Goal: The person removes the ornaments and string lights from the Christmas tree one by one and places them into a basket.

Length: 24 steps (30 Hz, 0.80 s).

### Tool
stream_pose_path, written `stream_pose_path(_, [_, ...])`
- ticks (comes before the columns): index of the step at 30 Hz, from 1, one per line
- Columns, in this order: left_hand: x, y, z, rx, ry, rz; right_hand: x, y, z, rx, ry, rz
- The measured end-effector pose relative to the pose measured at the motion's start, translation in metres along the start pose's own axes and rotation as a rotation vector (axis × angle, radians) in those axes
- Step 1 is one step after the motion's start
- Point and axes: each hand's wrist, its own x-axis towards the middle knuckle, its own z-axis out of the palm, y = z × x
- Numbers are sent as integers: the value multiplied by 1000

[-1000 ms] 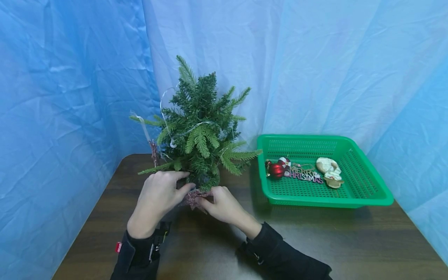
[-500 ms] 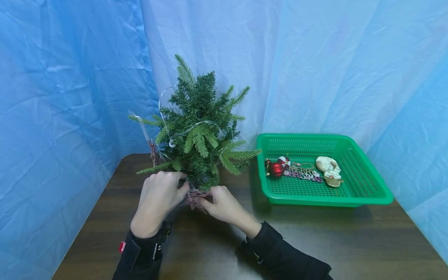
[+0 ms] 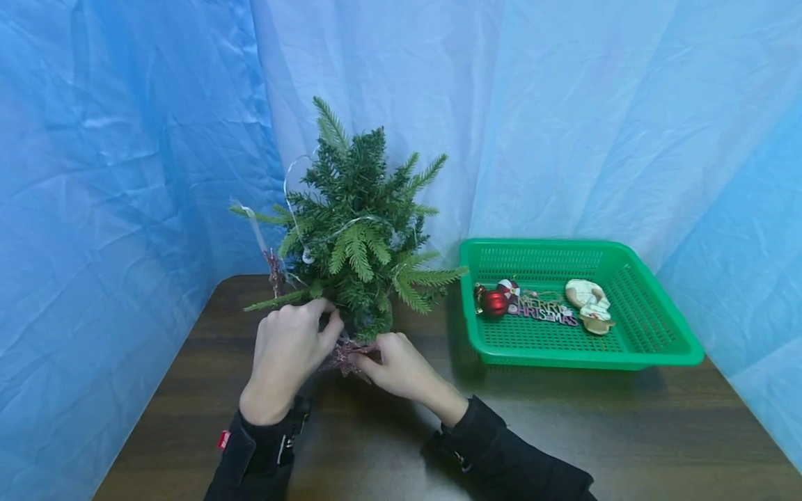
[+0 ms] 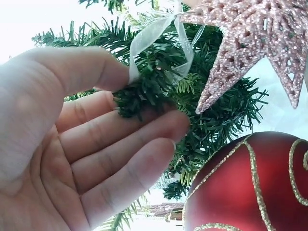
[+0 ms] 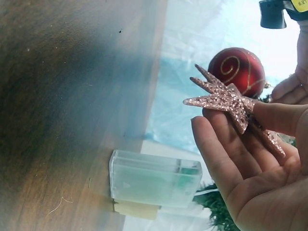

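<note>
While the star point(image 3: 345, 357), low before the tree point(image 3: 363, 240), sits pinched in the right hand point(image 3: 399, 366), the left hand point(image 3: 289, 349) pinches its ribbon point(image 4: 141, 41) at a branch tip point(image 4: 145, 95); easing the loop on (star supported) should avoid snagging.

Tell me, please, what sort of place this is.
Probably a curtained-off tabletop workspace: blue curtains hang behind and beside a wood-grain table, which bears an artificial Christmas tree and a green plastic basket.

The head view faces forward and down; both close-up wrist views share the glittery star point(image 5: 232, 102).
</note>
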Motion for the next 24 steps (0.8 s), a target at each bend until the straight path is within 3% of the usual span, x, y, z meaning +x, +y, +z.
stream_pose_path(11, [1, 0, -3, -58, 33, -14, 0, -1, 1, -4, 0, -26])
stream_pose_path(18, [2, -1, -8, -160, -9, -71, 1, -1, 1, -15, 9, -58])
stream_pose_path(24, [3, 0, -10, -170, -28, -90, 0, -2, 0, -10, 10, -52])
